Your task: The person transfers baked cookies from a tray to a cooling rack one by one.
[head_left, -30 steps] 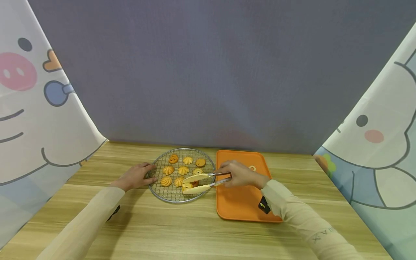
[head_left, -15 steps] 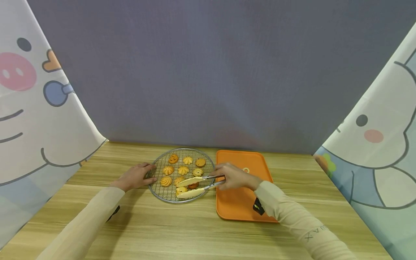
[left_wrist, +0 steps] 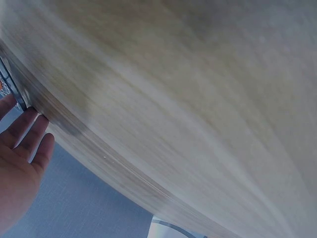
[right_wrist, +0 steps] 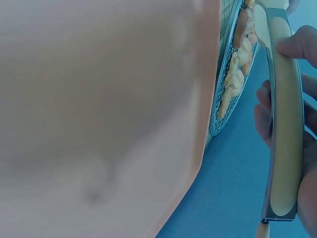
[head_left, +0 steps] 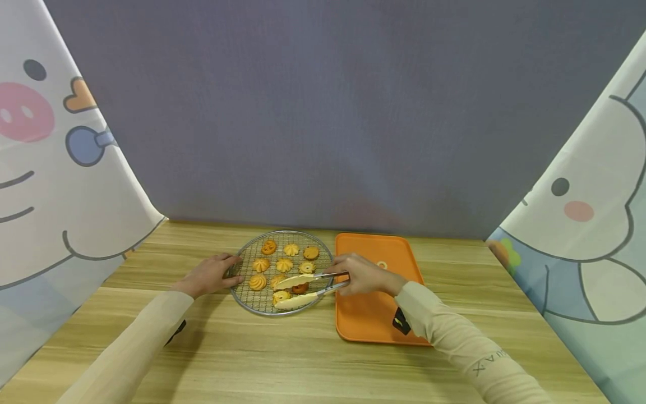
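Observation:
A round wire rack (head_left: 247, 303) bears several cookies. My left hand (head_left: 214, 275) lies at its left side, with the fingertips touching the metal rim; in the left wrist view the left hand's fingers (left_wrist: 29, 131) look nearly straight. My right hand (head_left: 364, 274) grips a pair of tongs (head_left: 295, 302) with cream tips, which reach over the rack's front right. A pale yellow cookie (head_left: 280, 295) lies by the spread tips, a brown cookie (head_left: 300, 288) between the arms. Whether the tips touch either one, I cannot tell. In the right wrist view the thumb presses the tongs' handle (right_wrist: 286, 114).
An orange tray (head_left: 370, 331) stands right of the rack, under my right forearm; the tongs' end ring (head_left: 382, 265) shows above it. Both sit on a wooden table (head_left: 262, 359). A grey cloth wall (head_left: 323, 123) rises behind, with printed curtains (head_left: 580, 235) at the sides.
Early on, the right hand and tongs moved left and slightly nearer me, and the pale yellow cookie shifted with the tips. Over the last half second they stay still. The left hand has not moved.

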Action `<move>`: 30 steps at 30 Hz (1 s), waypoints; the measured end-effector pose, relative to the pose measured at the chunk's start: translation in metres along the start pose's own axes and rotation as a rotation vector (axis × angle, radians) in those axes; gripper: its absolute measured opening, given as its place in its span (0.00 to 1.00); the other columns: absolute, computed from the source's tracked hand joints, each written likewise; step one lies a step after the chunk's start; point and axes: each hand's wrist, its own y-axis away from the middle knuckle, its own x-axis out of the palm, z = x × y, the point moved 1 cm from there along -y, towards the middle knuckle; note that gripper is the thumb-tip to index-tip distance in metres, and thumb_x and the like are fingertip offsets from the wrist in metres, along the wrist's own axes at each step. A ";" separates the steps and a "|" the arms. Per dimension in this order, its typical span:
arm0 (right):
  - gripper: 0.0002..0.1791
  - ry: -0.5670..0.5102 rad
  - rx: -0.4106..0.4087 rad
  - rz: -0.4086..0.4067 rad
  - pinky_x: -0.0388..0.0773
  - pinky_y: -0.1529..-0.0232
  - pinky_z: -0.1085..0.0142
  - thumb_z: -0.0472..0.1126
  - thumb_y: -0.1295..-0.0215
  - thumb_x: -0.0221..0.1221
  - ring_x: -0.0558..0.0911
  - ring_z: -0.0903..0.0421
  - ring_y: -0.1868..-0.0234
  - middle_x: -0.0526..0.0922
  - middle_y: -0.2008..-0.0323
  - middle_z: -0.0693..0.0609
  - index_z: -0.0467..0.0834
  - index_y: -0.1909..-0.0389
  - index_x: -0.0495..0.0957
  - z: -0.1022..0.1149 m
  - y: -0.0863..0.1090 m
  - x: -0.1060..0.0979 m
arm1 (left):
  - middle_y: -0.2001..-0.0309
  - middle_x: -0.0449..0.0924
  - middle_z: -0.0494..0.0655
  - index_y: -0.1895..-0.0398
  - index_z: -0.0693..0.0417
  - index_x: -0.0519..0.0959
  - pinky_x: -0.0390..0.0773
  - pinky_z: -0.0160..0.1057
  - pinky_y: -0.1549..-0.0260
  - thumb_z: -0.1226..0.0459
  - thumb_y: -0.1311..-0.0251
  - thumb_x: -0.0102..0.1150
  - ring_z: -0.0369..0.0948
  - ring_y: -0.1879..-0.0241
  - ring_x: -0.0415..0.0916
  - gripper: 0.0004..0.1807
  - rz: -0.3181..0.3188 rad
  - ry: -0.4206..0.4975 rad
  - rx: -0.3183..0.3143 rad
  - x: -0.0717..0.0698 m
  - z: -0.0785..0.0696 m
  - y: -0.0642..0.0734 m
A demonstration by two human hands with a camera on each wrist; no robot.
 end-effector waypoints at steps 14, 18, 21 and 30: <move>0.26 -0.049 0.062 -0.025 0.73 0.70 0.71 0.37 0.50 0.63 0.76 0.54 0.68 0.78 0.59 0.50 0.41 0.46 0.75 -0.002 0.010 -0.006 | 0.51 0.75 0.63 0.49 0.62 0.74 0.73 0.58 0.53 0.53 0.46 0.61 0.60 0.53 0.74 0.27 0.007 -0.007 0.005 0.000 0.000 0.000; 0.26 -0.063 0.063 -0.042 0.73 0.69 0.70 0.37 0.50 0.63 0.76 0.52 0.68 0.79 0.60 0.50 0.42 0.46 0.75 -0.007 0.014 -0.008 | 0.51 0.75 0.63 0.49 0.62 0.74 0.73 0.57 0.53 0.53 0.46 0.61 0.60 0.53 0.74 0.27 0.003 -0.003 0.005 0.000 0.000 0.000; 0.26 -0.068 0.076 -0.061 0.75 0.67 0.69 0.37 0.51 0.63 0.77 0.51 0.66 0.79 0.58 0.49 0.42 0.47 0.76 -0.011 0.019 -0.010 | 0.51 0.75 0.63 0.49 0.62 0.74 0.74 0.57 0.54 0.53 0.46 0.61 0.59 0.53 0.74 0.27 -0.002 -0.003 0.009 0.000 0.000 0.001; 0.26 -0.089 0.149 -0.115 0.73 0.78 0.75 0.36 0.52 0.64 0.75 0.53 0.72 0.78 0.60 0.49 0.40 0.48 0.76 -0.024 0.036 -0.017 | 0.51 0.75 0.63 0.49 0.63 0.74 0.73 0.58 0.53 0.53 0.46 0.61 0.60 0.53 0.74 0.27 -0.007 0.002 0.011 -0.001 -0.001 0.001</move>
